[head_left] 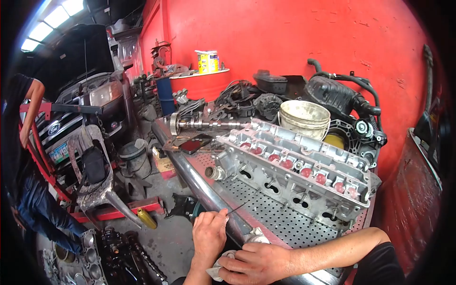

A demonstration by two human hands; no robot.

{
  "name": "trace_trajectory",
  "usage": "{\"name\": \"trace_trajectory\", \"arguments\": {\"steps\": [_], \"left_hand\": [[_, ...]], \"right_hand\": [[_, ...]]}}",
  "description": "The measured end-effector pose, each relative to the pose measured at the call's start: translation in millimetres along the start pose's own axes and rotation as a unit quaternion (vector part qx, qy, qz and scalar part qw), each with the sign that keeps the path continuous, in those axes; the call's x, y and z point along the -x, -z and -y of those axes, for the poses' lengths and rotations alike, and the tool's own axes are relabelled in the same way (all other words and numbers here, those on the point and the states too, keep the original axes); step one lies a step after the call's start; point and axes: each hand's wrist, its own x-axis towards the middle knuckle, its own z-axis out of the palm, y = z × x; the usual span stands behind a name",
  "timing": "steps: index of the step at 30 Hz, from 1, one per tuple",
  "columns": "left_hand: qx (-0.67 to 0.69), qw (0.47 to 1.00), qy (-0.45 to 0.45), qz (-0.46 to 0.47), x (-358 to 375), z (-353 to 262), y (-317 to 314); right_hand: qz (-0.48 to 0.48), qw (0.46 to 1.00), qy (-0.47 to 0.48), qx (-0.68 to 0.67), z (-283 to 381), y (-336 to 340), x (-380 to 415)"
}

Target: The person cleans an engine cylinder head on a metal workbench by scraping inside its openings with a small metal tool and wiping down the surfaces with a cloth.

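Note:
My left hand (209,233) is closed at the bench's front edge, its thumb and fingers pinched on a thin dark rod (239,206) that points up and right over the perforated metal bench top (261,209). Beside it, my right hand (259,262) has its fingers curled round a pale, crumpled rag (216,271). Another bunch of light cloth (256,236) shows just above the right knuckles. Beyond both hands lies a cylinder head (294,173), resting aslant on the bench, with several reddish round parts along its open top and dark ports in its near side.
A camshaft (209,124) with a gear lies behind the head. A dirty white bucket (304,118), a black intake part (332,92) and other engine parts crowd the back. At left, a person (28,166) stands by a plastic chair (95,171) and a car (80,104) with its hood raised.

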Motion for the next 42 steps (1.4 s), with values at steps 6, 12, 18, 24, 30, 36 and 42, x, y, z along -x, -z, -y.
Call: {"name": "trace_trajectory", "arguments": {"steps": [6, 12, 18, 24, 30, 36, 42], "left_hand": [[0.007, 0.999, 0.026, 0.033, -1.2, -2.7, -2.8], [0.015, 0.999, 0.036, 0.01, -2.5, -4.1, -4.4], [-0.017, 0.999, 0.028, 0.006, -1.8, -4.4, -6.4], [-0.031, 0.999, 0.017, 0.006, 1.5, -4.1, -6.6], [-0.031, 0.999, 0.031, 0.013, 2.7, -5.4, -3.9], [-0.024, 0.999, 0.04, 0.025, 5.0, -3.9, -5.6], [-0.02, 0.999, 0.042, 0.021, 2.1, -5.4, -8.3]], "right_hand": [[-0.002, 0.996, -0.087, 0.003, -4.0, 13.8, 16.2], [0.003, 0.991, -0.127, -0.036, -12.8, 8.1, 42.1], [0.046, 0.991, -0.122, -0.021, -13.4, 6.4, 41.1], [0.104, 0.989, -0.106, 0.016, -8.7, 11.2, 39.6], [0.142, 0.983, -0.092, 0.075, -3.8, 26.7, 42.6], [0.074, 0.991, -0.072, 0.084, -21.5, 80.1, 32.7], [-0.071, 0.986, -0.118, 0.091, -119.6, 111.1, -20.6]]}}
